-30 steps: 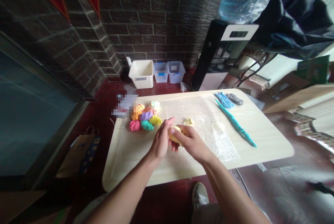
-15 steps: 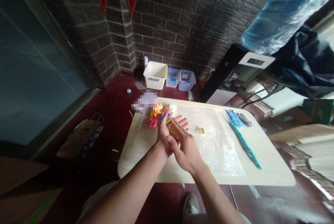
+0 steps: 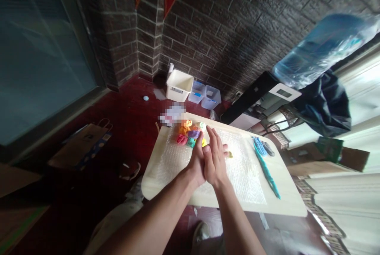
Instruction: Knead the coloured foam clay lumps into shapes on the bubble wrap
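Observation:
My left hand [image 3: 197, 160] and my right hand [image 3: 215, 162] are pressed palm to palm over the bubble wrap [image 3: 247, 177], fingers stretched forward. Half a second ago a piece of yellow modelling clay showed between them; now the palms hide it. Just beyond my fingertips sits a cluster of coloured clay lumps, among them a pink-red lump [image 3: 182, 139], a purple lump [image 3: 194, 133], a teal lump [image 3: 190, 142] and an orange lump [image 3: 184, 129]. A small yellowish scrap [image 3: 230, 154] lies right of my right fingers.
On the pale table [image 3: 285, 203], a long turquoise roll [image 3: 268, 176] lies at the right beside a blue bundle [image 3: 259, 146] and a grey one [image 3: 268, 149]. Behind stand a white bin [image 3: 179, 84], clear boxes [image 3: 210, 97] and a water dispenser [image 3: 252, 96].
My right hand has turned and closed against the left palm, covering the yellow clay. The head view has shifted and tilted, so the table appears rotated.

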Available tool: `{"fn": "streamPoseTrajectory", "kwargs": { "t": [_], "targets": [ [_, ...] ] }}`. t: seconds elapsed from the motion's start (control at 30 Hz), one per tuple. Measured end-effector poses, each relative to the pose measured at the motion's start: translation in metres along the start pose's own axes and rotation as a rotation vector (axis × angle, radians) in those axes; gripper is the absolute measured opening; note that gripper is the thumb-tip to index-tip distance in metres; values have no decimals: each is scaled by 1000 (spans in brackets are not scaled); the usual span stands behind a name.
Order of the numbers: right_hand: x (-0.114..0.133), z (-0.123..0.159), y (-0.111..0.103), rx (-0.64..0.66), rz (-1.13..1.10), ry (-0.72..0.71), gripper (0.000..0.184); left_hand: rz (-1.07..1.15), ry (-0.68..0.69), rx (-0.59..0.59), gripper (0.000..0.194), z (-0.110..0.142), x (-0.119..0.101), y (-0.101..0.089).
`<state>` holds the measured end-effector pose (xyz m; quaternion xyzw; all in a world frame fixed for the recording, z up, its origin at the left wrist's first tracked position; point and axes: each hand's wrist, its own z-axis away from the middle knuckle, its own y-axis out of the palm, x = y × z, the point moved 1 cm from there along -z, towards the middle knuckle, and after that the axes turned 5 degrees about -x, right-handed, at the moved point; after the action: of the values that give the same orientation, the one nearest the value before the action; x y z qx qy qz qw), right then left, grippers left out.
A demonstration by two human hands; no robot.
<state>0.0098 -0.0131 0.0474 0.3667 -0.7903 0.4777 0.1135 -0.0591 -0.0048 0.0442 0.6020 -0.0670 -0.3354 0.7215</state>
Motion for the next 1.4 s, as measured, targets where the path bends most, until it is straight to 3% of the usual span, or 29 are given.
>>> {"fn": "streamPoseTrajectory", "kwargs": {
  "t": [0.17,0.3,0.43,0.53,0.67,0.73,0.77,0.87,0.93,1.07,1.17,1.27,1.4],
  "targets": [
    [10,-6,4,12,45,22,61,8,127,-68,72,9,-9,4],
    [12,-6,7,37,119,86,62,87,143,-56,65,14,-11,10],
    [6,-3,5,67,125,163,59,183,161,-67,57,9,-1,6],
    [1,-3,-1,51,11,171,56,230,216,-62,53,-1,9,1],
    [-3,-3,-4,-89,-323,207,43,195,139,-86,58,-11,13,0],
    [-11,-2,-3,-253,-555,358,35,181,99,-109,63,-15,13,2],
    [-17,-2,-4,-409,-682,459,35,168,93,-139,65,-18,13,3],
    [-37,-5,-9,-587,-810,552,52,32,112,-300,60,-27,20,4],
    [-52,-9,-16,-633,-866,598,56,-227,152,-378,49,-32,29,3],
    [-73,-9,-27,-667,-899,713,51,-758,324,-299,42,-32,43,1],
    [-76,-6,-29,-646,-887,793,47,-909,491,-227,37,-29,43,-2],
    [-73,-5,-31,-548,-904,843,53,-966,563,-155,26,-32,42,-3],
    [-73,-1,-39,-441,-859,813,43,-1031,637,-250,30,-39,43,-5]
  ]
}}
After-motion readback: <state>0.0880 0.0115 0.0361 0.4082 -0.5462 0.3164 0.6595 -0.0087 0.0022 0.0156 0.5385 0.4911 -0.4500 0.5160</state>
